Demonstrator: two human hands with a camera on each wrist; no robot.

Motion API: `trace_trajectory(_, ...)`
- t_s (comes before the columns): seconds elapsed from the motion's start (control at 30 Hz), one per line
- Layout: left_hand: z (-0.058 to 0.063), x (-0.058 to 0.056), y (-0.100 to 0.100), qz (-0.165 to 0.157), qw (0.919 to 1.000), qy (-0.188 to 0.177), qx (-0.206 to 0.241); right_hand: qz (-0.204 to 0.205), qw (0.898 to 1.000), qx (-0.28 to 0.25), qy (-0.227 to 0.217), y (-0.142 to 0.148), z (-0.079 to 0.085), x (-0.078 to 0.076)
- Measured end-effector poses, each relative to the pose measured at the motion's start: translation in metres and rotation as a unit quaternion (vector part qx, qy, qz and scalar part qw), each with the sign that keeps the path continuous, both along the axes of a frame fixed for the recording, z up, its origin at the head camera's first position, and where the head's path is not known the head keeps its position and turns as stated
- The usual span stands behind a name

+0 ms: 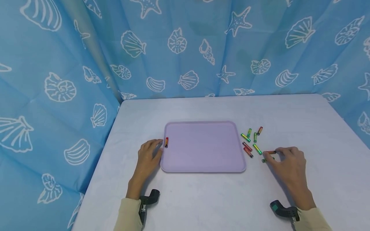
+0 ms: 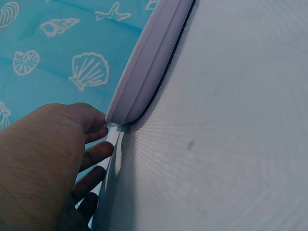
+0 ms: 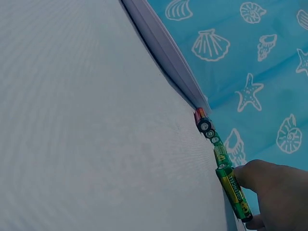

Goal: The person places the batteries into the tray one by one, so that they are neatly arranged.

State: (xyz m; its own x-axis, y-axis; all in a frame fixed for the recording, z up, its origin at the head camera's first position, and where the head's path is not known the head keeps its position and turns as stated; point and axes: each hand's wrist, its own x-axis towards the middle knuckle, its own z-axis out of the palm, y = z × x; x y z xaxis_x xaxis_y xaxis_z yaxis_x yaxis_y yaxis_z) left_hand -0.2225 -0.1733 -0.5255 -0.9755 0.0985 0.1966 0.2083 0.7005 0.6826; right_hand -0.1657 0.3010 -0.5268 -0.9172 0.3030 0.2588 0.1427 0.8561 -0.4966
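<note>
A lilac tray (image 1: 202, 170) lies on the table, with one red battery (image 1: 166, 142) just inside its left edge. My left hand (image 1: 148, 160) rests beside that edge, thumb and fingers apart and loosely bent. In the left wrist view its thumb touches or nearly touches the tray's rim (image 2: 144, 72). Off the tray's right side, my right hand (image 1: 290, 162) pinches a red battery (image 1: 270, 152) by its ends between thumb and index finger. Under it lies a green battery (image 1: 264, 160), partly hidden by the thumb; the right wrist view shows a green battery (image 3: 234, 195) by the thumb.
Several loose batteries lie between tray and right hand, among them a green battery (image 1: 257, 149), a red battery (image 1: 248, 152) and a farther red battery (image 1: 259, 130). A blue shell-patterned curtain (image 1: 185, 48) hangs behind the white table (image 1: 202, 199) and along its sides.
</note>
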Motion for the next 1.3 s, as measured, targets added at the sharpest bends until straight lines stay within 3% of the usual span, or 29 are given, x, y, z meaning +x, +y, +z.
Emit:
trace_trajectory(0.47, 0.002, -0.002, -0.003, 0.005, 1.0, 0.003, -0.001, 0.0, 0.999, 0.043, 0.013, -0.007, 0.005, -0.009)
trace_trajectory(0.73, 0.0, -0.002, -0.002, 0.01, 0.9999, 0.002, -0.001, 0.009, 0.999, 0.039, 0.021, -0.006, 0.008, -0.01)
trace_trajectory(1.0, -0.001, -0.002, -0.002, 0.008, 0.9999, 0.008, 0.003, 0.061, 0.996, -0.042, 0.041, -0.015, 0.012, -0.015)
trace_trajectory(1.3, -0.001, -0.001, 0.0, 0.008, 1.0, 0.002, 0.005, 0.153, 0.98, -0.045, 0.116, -0.031, 0.012, -0.024)
